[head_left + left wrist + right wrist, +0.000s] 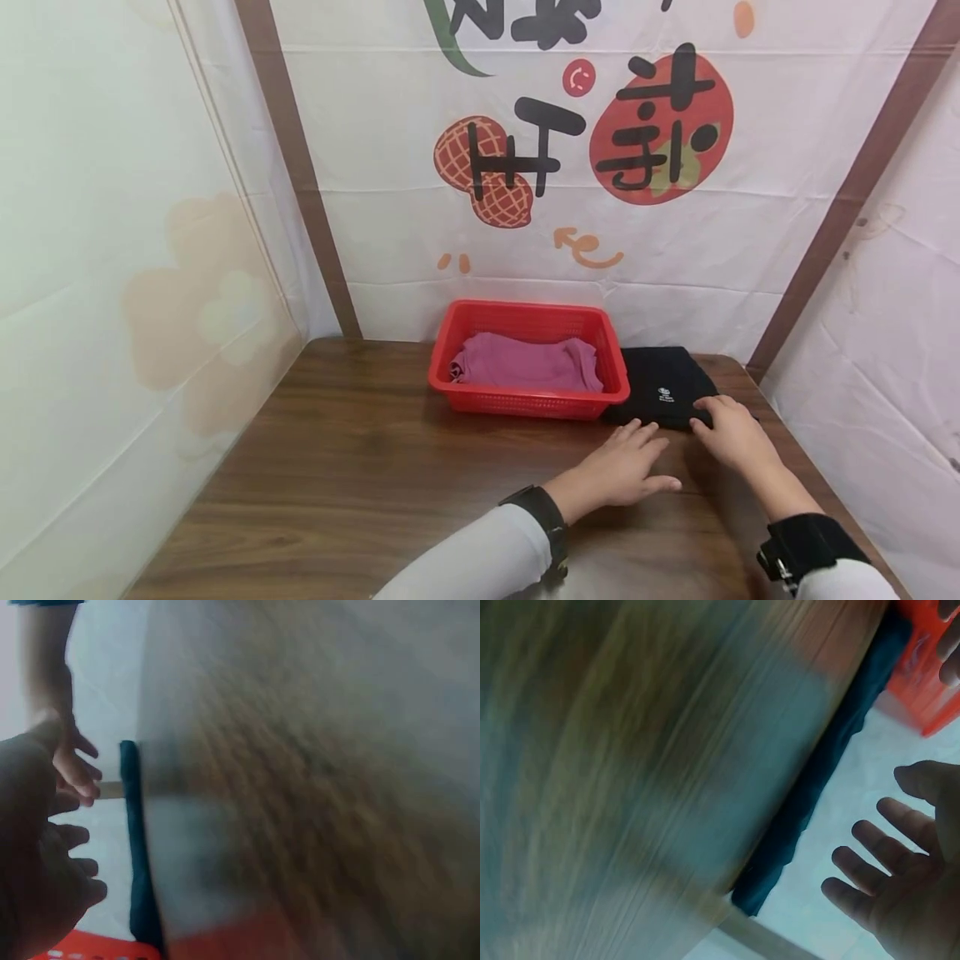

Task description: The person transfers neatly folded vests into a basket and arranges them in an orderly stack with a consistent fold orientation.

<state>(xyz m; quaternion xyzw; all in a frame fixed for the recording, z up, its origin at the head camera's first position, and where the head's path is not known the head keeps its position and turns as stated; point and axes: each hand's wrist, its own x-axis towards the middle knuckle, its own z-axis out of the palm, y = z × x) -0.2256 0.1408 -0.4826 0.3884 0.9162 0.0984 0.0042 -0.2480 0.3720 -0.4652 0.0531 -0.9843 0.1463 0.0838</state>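
Observation:
A folded black cloth (pixel 660 383) with a small white print lies at the back right of the table, beside a red plastic basket (pixel 528 402). Inside the basket rests a folded pink cloth (pixel 528 362). My right hand (pixel 735 433) is at the black cloth's front right corner, fingers spread and overlapping it in the head view. Just in front of the cloth's near edge is my left hand (pixel 618 467), its fingers loosely extended and its thumb apart. Neither hand holds anything. Both wrist views show the dark cloth (pixel 817 780) edge-on beyond the fingers.
The brown wooden table (pixel 360 500) reaches back to a white printed curtain (pixel 390 233). White fabric walls stand close at the left (pixel 150 250) and right. Each wrist wears a black band (pixel 813 546).

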